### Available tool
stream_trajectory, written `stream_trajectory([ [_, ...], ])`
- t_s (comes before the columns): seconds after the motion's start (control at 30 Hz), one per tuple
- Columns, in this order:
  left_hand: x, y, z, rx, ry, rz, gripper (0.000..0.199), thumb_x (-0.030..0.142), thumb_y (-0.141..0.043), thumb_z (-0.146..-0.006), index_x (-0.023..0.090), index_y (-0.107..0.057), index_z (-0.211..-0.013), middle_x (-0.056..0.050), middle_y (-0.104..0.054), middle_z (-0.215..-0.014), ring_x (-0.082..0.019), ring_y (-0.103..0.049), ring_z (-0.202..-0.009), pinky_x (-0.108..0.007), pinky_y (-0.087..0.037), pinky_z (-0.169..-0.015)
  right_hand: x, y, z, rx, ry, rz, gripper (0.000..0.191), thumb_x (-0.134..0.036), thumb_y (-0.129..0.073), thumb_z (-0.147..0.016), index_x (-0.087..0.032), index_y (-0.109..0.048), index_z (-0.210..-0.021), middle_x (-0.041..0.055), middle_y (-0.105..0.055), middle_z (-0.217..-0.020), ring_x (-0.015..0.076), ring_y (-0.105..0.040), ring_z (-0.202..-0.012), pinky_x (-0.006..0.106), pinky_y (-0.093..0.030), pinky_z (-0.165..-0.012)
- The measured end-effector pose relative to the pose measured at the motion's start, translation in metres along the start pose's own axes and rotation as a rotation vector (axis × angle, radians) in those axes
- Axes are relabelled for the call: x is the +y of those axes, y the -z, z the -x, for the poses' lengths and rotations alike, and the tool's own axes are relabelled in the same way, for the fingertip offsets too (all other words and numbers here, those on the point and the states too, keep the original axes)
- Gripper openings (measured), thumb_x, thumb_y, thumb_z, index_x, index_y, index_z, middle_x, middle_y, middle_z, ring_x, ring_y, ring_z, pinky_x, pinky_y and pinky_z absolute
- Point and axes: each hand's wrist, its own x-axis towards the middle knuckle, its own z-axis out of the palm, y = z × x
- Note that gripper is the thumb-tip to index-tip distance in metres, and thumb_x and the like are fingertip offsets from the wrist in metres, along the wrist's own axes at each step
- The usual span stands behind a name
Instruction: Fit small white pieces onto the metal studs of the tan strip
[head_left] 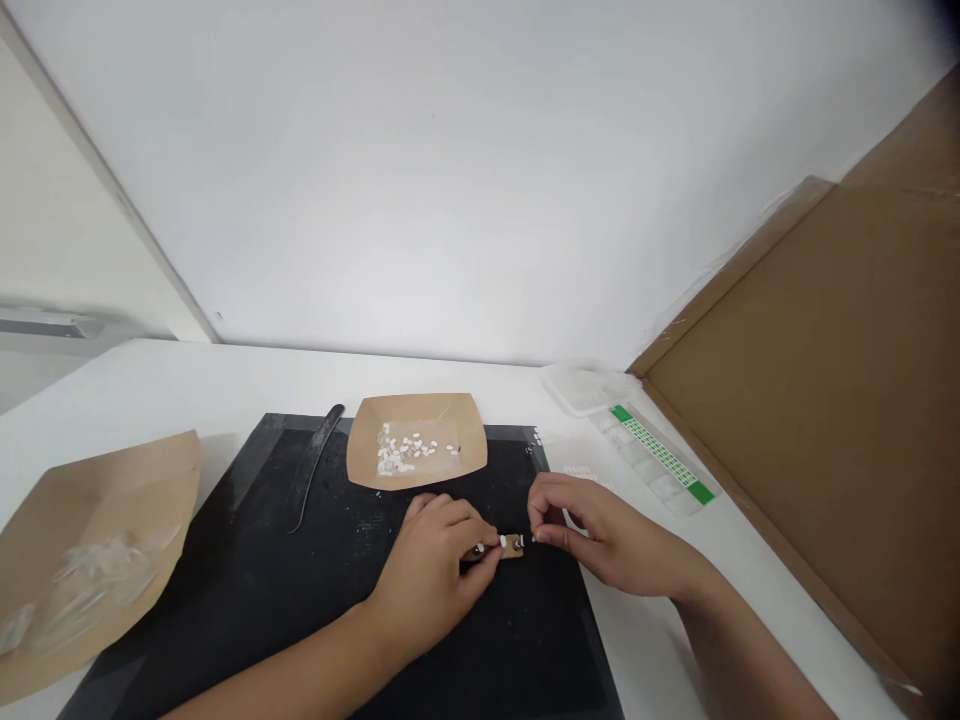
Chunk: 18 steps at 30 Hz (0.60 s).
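Tan piece (513, 550), one, in left hand (435, 565), right hand (607, 535) beside, two trays (364, 445) (86, 495)

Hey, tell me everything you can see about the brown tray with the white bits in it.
The tray looks like light-brown paperboard, shallow and open-topped, with flared walls. It sits upright at the far edge of the black mat, just beyond the left hand. Small white bits lie scattered inside, densest toward its near left corner, over a paler patch that may be clear plastic. Whether the hand touches it is unclear.
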Motion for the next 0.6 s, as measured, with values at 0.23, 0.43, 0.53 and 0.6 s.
stream_trajectory([
  [0.23,-0.0006,-0.0003,0.0005,0.003,0.004,-0.009,0.01,0.018,-0.073,-0.095,0.027,-0.078,-0.095,0.0,-0.075,-0.091,-0.022,-0.065,-0.085,-0.041,-0.04,-0.088,0.0,-0.0062,-0.0016,-0.009,-0.011,0.031,0.015,-0.028,-0.06,-0.107,-0.023,-0.067,-0.094,0.0011,-0.066,-0.097,0.0179,-0.061,-0.085,0.032,-0.049,-0.077],
  [0.43,-0.0012,0.0003,0.0015,0.002,-0.001,-0.015,0.009,0.019,-0.074,-0.096,0.026,-0.078,-0.094,0.0,-0.075,-0.091,-0.021,-0.065,-0.085,-0.041,-0.04,-0.089,0.0009,-0.0085,-0.0032,-0.002,-0.012,0.05,0.015,-0.026,-0.061,-0.107,-0.023,-0.066,-0.093,0.0008,-0.066,-0.096,0.0178,-0.06,-0.084,0.032,-0.048,-0.077],
  [0.53,-0.0014,0.0003,0.0017,0.002,-0.001,-0.02,0.009,0.019,-0.074,-0.095,0.027,-0.078,-0.093,0.0,-0.075,-0.091,-0.021,-0.065,-0.085,-0.041,-0.041,-0.089,0.0014,-0.0091,-0.0037,-0.001,-0.011,0.049,0.014,-0.027,-0.061,-0.107,-0.023,-0.066,-0.094,0.0008,-0.066,-0.097,0.0179,-0.061,-0.085,0.032,-0.048,-0.077],
  [0.6,-0.0012,0.0003,0.0016,0.002,-0.003,-0.02,0.009,0.019,-0.074,-0.096,0.027,-0.078,-0.094,0.0,-0.075,-0.091,-0.021,-0.065,-0.085,-0.041,-0.041,-0.088,0.0016,-0.0096,-0.004,0.0,-0.008,0.051,0.014,-0.026,-0.061,-0.107,-0.023,-0.065,-0.094,0.0007,-0.065,-0.097,0.0178,-0.061,-0.085,0.032,-0.048,-0.078],
])
